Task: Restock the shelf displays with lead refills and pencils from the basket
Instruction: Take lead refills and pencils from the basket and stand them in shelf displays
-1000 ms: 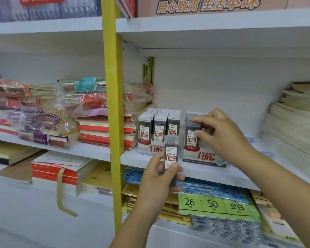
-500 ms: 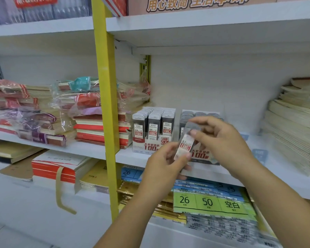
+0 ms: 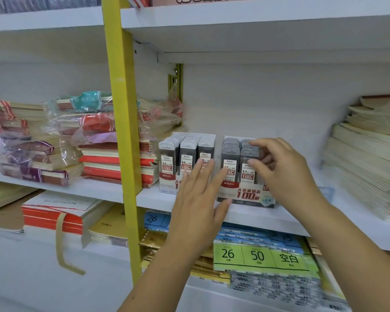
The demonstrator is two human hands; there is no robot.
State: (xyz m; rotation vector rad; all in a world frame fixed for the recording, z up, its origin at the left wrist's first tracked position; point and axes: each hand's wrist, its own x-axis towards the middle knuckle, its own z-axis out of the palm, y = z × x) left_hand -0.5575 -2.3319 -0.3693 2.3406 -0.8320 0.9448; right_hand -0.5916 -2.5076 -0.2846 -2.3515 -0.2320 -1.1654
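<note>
Fingers (image 3: 203,174) spread on left hand (image 3: 198,203), right hand (image 3: 282,174) pinching lead refill (image 3: 248,174); notebook stacks (image 3: 369,158) either side.

We read "0.5" and "HB" on the grey cases (image 3: 167,155) in the left box (image 3: 166,189), with "100" on their red tags. In the right box (image 3: 245,195), the front right case (image 3: 247,174) says "0.7", "HB" and "100". That box has a big "100" on its front. Lower down, a green card (image 3: 257,255) says "26", "50" and "空白". A blue card (image 3: 152,218) says "26".
</note>
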